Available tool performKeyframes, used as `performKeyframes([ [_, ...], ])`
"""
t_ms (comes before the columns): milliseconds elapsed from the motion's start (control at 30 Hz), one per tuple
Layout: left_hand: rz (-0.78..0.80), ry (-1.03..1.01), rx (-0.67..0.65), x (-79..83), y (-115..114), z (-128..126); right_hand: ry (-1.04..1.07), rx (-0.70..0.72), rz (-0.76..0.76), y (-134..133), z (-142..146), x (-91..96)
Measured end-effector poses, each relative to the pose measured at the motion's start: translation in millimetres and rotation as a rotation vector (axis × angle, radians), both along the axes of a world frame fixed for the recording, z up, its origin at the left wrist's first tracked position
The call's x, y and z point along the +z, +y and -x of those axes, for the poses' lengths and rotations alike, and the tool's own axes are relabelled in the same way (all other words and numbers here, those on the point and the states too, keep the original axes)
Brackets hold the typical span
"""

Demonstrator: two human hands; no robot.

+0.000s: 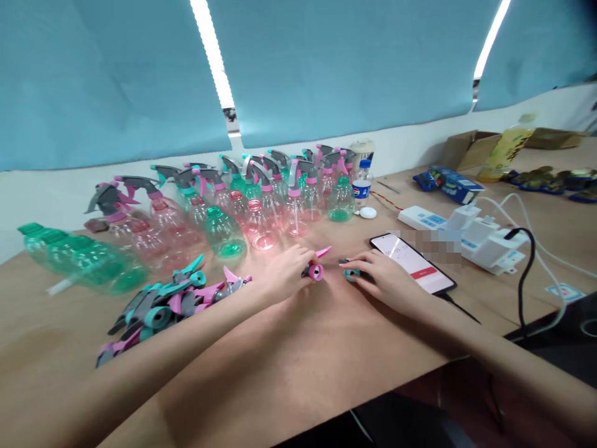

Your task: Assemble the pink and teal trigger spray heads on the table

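Pink sprayer [311, 272] pinched in the left grip [290, 269], teal sprayer [349, 274] in the right grip [383, 277]; a light, steady hold should suit both.

A broad blue covering [354, 68] spans the upper background, its surface smooth with faint creases and its lower edge uneven. Two bright white strips break it: the left strip [212, 53] slants down to the right, the right strip [492, 37] down to the left, each with a dark patch near its lower end. Beneath runs a white wall [410, 140]. A tan tabletop [289, 373] stretches below, catching soft shadows; the space past its near edge is dark.
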State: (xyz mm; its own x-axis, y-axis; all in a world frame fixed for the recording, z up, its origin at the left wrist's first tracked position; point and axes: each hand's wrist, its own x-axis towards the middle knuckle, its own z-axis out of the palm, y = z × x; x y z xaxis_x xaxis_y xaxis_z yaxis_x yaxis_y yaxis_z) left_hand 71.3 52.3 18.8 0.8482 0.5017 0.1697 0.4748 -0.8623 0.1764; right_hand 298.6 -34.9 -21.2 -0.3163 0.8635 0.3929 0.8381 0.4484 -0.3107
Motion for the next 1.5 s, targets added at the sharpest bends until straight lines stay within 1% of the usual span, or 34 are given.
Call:
performKeyframes([
  [67, 0.035, -0.041, 0.052, -1.7, -19, 11, 0.023, 0.019, 0.002, 5, 4, -0.1],
  [133, 0.123, -0.154, 0.157, -3.1, -38, 21, 0.047, 0.047, 0.000, 12, 9, -1.0],
  [233, 0.197, -0.266, 0.251, -4.1, -65, 39, 0.067, 0.095, 0.010, 22, 21, -0.9],
  [300, 0.212, -0.321, 0.317, -5.0, -76, 51, 0.073, 0.121, 0.015, 27, 30, 3.2],
  [367, 0.199, -0.373, 0.368, -7.1, -81, 63, 0.097, 0.140, -0.008, 29, 42, 11.2],
  [467, 0.206, -0.461, 0.424, -11.9, -81, 75, 0.202, 0.184, -0.116, 25, 67, 26.0],
  [567, 0.279, -0.532, 0.469, -15.5, -80, 79, 0.236, 0.287, -0.170, 17, 96, 33.2],
  [633, 0.309, -0.561, 0.478, -16.2, -80, 78, 0.200, 0.337, -0.207, 13, 112, 31.5],
  [700, 0.308, -0.577, 0.473, -16.2, -81, 76, 0.161, 0.354, -0.268, 11, 122, 26.9],
  [767, 0.299, -0.576, 0.466, -16.7, -81, 75, 0.136, 0.342, -0.305, 11, 125, 22.4],
  [900, 0.288, -0.565, 0.465, -19.3, -81, 76, 0.121, 0.299, -0.319, 8, 123, 16.6],
  [967, 0.287, -0.566, 0.465, -20.3, -80, 77, 0.142, 0.279, -0.281, 6, 123, 13.2],
  [1067, 0.279, -0.564, 0.458, -20.5, -80, 77, 0.256, 0.264, -0.165, 5, 124, 6.2],
  [1167, 0.275, -0.557, 0.445, -20.2, -80, 78, 0.360, 0.287, -0.048, 5, 125, 1.0],
  [1300, 0.297, -0.552, 0.433, -19.4, -79, 77, 0.381, 0.335, 0.095, 6, 125, 0.7],
  [1400, 0.348, -0.556, 0.428, -18.4, -78, 76, 0.394, 0.353, 0.144, 4, 126, 1.5],
  [1500, 0.372, -0.563, 0.430, -17.8, -77, 75, 0.386, 0.363, 0.131, 3, 126, 2.0],
])
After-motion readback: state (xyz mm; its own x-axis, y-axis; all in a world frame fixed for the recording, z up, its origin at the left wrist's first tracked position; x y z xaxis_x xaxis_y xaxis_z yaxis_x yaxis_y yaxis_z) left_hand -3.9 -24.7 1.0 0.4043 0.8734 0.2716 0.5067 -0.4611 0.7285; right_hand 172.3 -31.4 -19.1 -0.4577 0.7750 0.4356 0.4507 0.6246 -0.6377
